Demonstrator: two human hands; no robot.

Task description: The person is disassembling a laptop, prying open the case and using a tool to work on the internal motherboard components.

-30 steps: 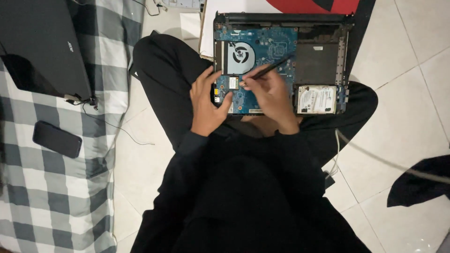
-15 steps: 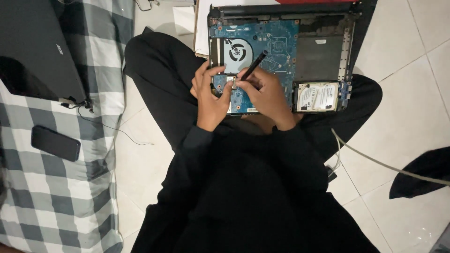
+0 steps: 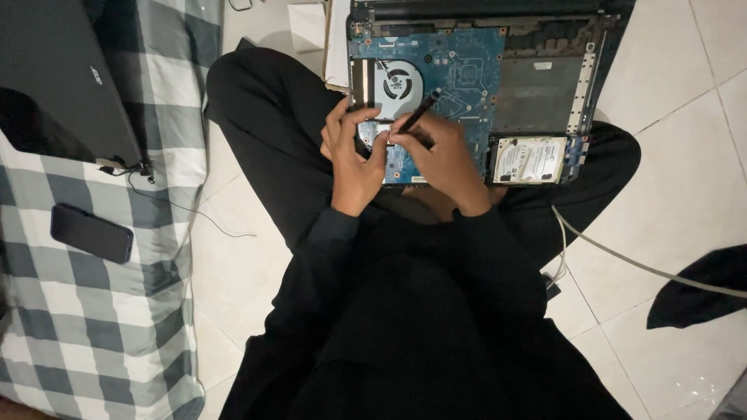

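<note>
An opened laptop base (image 3: 545, 93) rests on my crossed legs, its blue circuit board (image 3: 459, 66) and round cooling fan (image 3: 395, 82) exposed. My right hand (image 3: 443, 159) grips a thin black screwdriver (image 3: 418, 113) tilted up and to the right, its lower end hidden between my fingers. My left hand (image 3: 352, 159) presses on the board's near left corner just below the fan, fingertips touching the right hand. A silver hard drive (image 3: 531, 159) sits in its bay to the right of my hands.
A checked grey-and-white blanket (image 3: 101, 311) covers the left side, with a black laptop lid (image 3: 58, 78) and a dark phone (image 3: 92, 233) on it. A white cable (image 3: 638, 264) runs across the tiled floor at right, near a dark cloth (image 3: 700, 288). White paper (image 3: 307, 27) lies by the laptop.
The view has shifted, so the laptop sits higher in frame. My hands have drawn closer together over the board's left corner, and the screwdriver stands more upright.
</note>
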